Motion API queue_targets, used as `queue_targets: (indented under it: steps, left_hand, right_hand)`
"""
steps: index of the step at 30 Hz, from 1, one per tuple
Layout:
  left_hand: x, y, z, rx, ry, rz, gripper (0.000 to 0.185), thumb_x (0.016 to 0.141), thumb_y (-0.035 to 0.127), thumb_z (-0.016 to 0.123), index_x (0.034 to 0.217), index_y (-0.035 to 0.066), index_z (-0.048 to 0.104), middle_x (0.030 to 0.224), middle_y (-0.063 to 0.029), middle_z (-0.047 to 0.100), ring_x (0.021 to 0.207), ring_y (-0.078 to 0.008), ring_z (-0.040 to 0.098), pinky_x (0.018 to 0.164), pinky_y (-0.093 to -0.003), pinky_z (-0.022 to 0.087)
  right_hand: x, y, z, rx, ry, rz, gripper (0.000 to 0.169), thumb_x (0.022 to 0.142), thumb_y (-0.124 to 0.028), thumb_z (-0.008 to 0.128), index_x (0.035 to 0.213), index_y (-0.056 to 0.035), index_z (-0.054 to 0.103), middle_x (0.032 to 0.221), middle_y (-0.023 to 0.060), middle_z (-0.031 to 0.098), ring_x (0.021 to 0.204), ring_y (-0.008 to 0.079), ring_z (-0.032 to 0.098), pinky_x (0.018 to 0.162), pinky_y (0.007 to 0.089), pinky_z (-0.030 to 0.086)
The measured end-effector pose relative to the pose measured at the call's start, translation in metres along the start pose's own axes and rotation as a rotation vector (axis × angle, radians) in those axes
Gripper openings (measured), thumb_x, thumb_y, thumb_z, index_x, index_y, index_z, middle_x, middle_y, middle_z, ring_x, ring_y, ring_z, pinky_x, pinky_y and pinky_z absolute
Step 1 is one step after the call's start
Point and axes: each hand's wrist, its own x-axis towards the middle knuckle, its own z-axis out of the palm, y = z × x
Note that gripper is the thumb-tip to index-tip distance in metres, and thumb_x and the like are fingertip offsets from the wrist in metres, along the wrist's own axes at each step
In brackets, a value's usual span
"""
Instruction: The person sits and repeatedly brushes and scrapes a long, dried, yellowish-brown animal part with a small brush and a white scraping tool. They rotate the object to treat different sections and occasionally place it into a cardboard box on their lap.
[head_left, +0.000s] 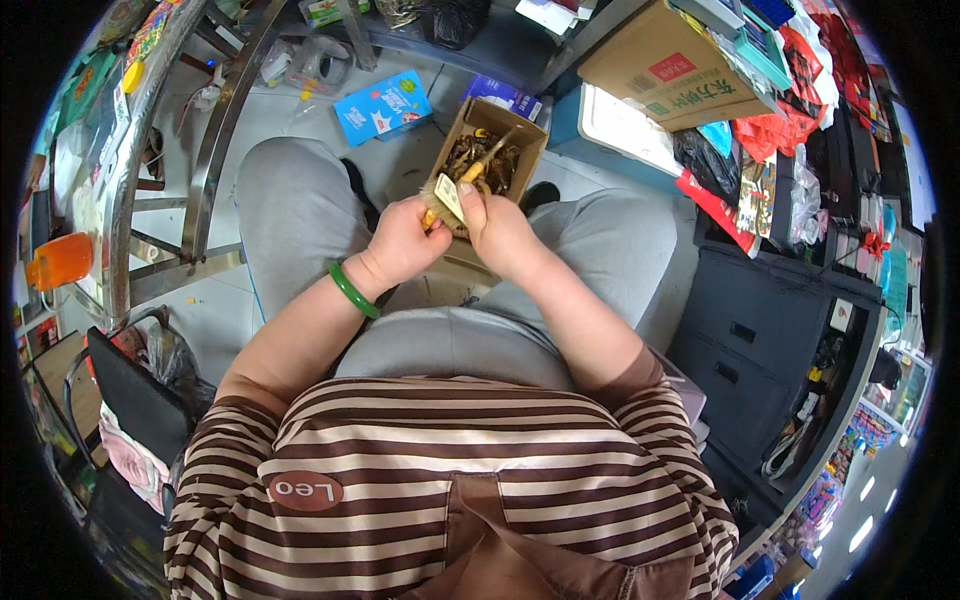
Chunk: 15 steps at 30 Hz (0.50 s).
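Observation:
Both my hands meet above an open cardboard box (529, 142) that stands on the floor between my feet. Several dark brown, shiny pieces (504, 166) fill it; their kind is hard to tell. My right hand (499, 234) grips a pale-bristled brush with a cream, printed back (448, 198). Past its thumb sticks out a thin tool with a yellow handle (472, 173), its shaft pointing over the box. My left hand (409, 234), below a green bangle (352, 291), is closed on a small yellow piece (428, 220) against the bristles. Fingers hide the lower parts.
A blue printed box (381, 109) and a purple box (504, 97) lie beyond on the tiled floor. Metal table legs (217, 150) rise at left. To the right are a foam-lidded cooler (619, 124), a large carton (637, 67) and a dark drawer cabinet (739, 337).

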Motion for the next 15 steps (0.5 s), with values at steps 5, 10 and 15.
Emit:
queue_targets:
  steps: [5, 10, 15]
  left_hand:
    - [0.000, 0.007, 0.000, 0.032, -0.046, 0.016, 0.012, 0.068, 0.007, 0.055, 0.066, 0.003, 0.044, 0.059, -0.0144, 0.049, 0.054, -0.0318, 0.048, 0.052, -0.0356, 0.040]
    - [0.004, 0.000, 0.004, 0.037, -0.019, 0.027, 0.012, 0.069, 0.007, 0.056, 0.066, 0.003, 0.045, 0.059, -0.0132, 0.049, 0.053, -0.0259, 0.049, 0.051, -0.0342, 0.040]
    - [0.002, -0.008, 0.005, -0.083, 0.042, 0.006, 0.013, 0.072, 0.000, 0.053, 0.068, 0.004, 0.042, 0.059, 0.0000, 0.042, 0.057, -0.0084, 0.037, 0.052, -0.0255, 0.036]
  right_hand:
    - [0.018, 0.026, -0.017, 0.096, 0.037, 0.253, 0.066, 0.092, -0.045, 0.018, 0.079, 0.0015, 0.063, 0.072, 0.0249, 0.059, 0.076, 0.0413, 0.057, 0.070, 0.0457, 0.045]
    - [0.024, 0.041, -0.007, 0.104, 0.088, 0.153, 0.055, 0.093, -0.039, 0.025, 0.083, 0.0026, 0.060, 0.082, 0.0261, 0.059, 0.077, 0.0438, 0.056, 0.072, 0.0470, 0.044]
    - [-0.003, -0.003, 0.006, 0.065, -0.071, 0.020, 0.053, 0.092, -0.039, 0.026, 0.084, 0.0011, 0.060, 0.084, 0.0249, 0.060, 0.077, 0.0404, 0.058, 0.070, 0.0473, 0.046]
